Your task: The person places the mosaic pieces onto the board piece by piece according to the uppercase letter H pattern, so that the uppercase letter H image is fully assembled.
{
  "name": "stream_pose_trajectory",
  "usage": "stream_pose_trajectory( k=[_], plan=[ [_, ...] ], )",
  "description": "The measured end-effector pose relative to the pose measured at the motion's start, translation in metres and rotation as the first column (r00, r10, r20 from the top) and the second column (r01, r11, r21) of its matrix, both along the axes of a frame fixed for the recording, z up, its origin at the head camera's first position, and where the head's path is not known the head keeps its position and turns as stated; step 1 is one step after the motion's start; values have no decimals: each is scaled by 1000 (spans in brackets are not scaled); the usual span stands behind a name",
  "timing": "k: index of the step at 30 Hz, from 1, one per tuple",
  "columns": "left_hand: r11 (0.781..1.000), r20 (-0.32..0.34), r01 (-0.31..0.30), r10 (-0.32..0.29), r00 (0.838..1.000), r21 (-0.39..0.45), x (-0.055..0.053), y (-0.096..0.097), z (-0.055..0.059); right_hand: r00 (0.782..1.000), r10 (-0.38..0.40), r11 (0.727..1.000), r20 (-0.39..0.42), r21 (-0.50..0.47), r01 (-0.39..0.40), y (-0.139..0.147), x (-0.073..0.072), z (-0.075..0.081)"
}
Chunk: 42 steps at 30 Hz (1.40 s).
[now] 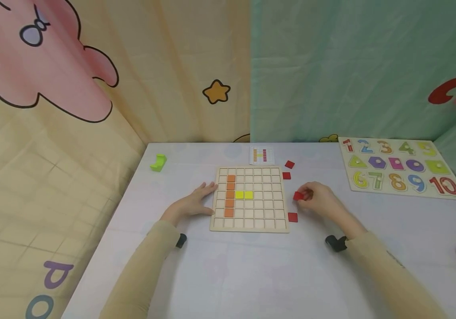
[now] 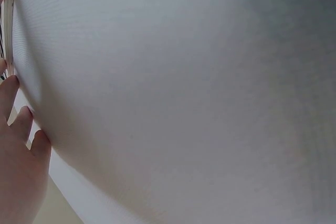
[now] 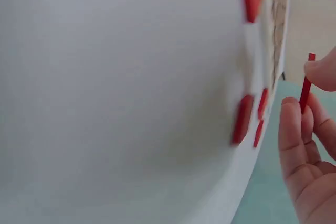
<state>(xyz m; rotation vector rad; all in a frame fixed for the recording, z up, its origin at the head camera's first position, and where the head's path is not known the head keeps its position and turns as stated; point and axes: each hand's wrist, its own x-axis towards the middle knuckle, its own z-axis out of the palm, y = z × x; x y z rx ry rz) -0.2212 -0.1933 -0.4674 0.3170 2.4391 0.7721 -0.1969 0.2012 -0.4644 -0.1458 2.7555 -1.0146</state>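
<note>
A wooden grid board (image 1: 267, 225) lies on the table, with a column of orange square tiles (image 1: 229, 195) near its left side and two yellow tiles (image 1: 244, 195) beside the column's middle. At the board's left edge my left hand (image 1: 189, 204) rests with fingers and thumb spread. My right hand (image 1: 318, 199) pinches a red square tile (image 3: 307, 83) between thumb and fingers, to the right of the board. Other red tiles lie along the board's right side, one by the front corner (image 1: 293, 217) and two toward the back, including a red tile (image 1: 289, 164).
A small card with a coloured tile pattern (image 1: 261, 155) lies behind the board. At the back left sits a light green block-like piece (image 1: 158, 162). A number-and-shape puzzle board (image 1: 405, 170) covers the back right of the table. Curtains (image 1: 311, 66) hang behind.
</note>
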Motion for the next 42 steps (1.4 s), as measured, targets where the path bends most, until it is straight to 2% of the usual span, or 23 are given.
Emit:
stream_pose_trajectory(
  k=[7, 10, 14, 19, 22, 30, 37, 42],
  plan=[
    [1000, 6, -2, 2, 1000, 11, 2, -1, 0, 999, 44, 993, 11, -106, -42, -56, -43, 8],
    [1000, 5, 11, -11, 1000, 26, 3, 0, -1, 997, 69, 993, 18, -102, -67, -73, -58, 6],
    [999, -5, 28, -27, 1000, 28, 3, 3, -4, 995, 86, 995, 40, -58, -84, -86, -69, 3],
    [999, -6, 24, -24, 1000, 21, 4, 7, -7, 990, 140, 990, 33, 26, -141, -91, -75, -2],
    [1000, -5, 14, -13, 1000, 23, 3, 7, -7, 989, 146, 988, 23, 42, -146, -92, -76, -4],
    [1000, -9, -8, 8, 1000, 4, 2, 5, -5, 989, 149, 989, -26, 27, -148, -94, -79, -7],
    [1000, 1, -12, 12, 1000, 15, 2, 3, -4, 992, 124, 992, -18, 15, -124, -100, -80, -8],
    [1000, -10, -16, 16, 1000, 8, 2, 0, -3, 994, 112, 992, 0, -64, -112, -96, -74, -2]
  ],
)
